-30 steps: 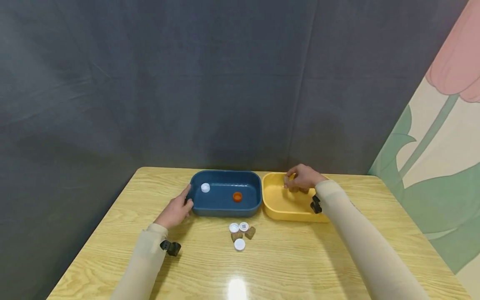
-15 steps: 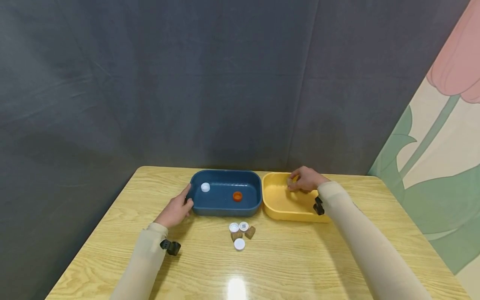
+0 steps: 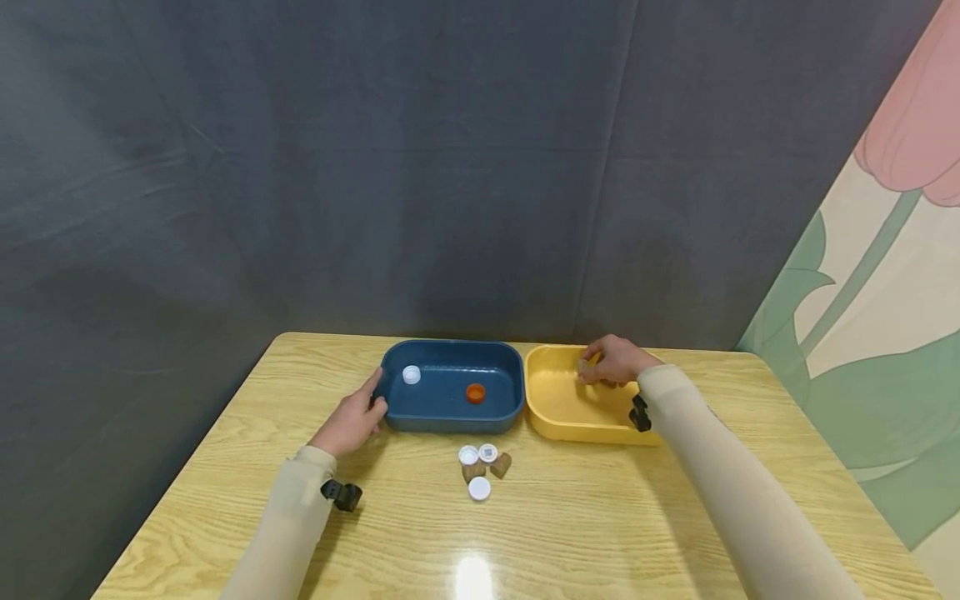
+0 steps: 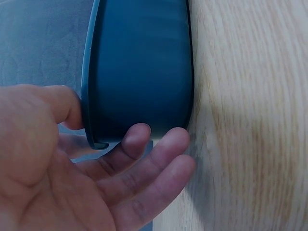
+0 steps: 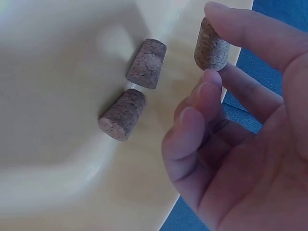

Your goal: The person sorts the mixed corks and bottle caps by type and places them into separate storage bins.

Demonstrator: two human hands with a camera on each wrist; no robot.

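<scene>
My right hand is over the yellow tray. It pinches a cork stopper at its two ends, between thumb and fingertip. Two more tapered corks, one upper and one lower, lie in the tray beside that hand; the head view mostly hides them behind it. At the left end of the blue tray, my left hand holds the rim, with digits on both sides of the wall in the left wrist view. Inside the blue tray are a white bottle cap and an orange cap.
On the wooden table, in front of the trays, lie three white caps, the nearest one face up, and two corks, one of them to the right. A dark cloth hangs behind the table.
My right hand, with the cork, has shifted slightly right and lower in the yellow tray. My left hand and the blue tray stay where they were.
</scene>
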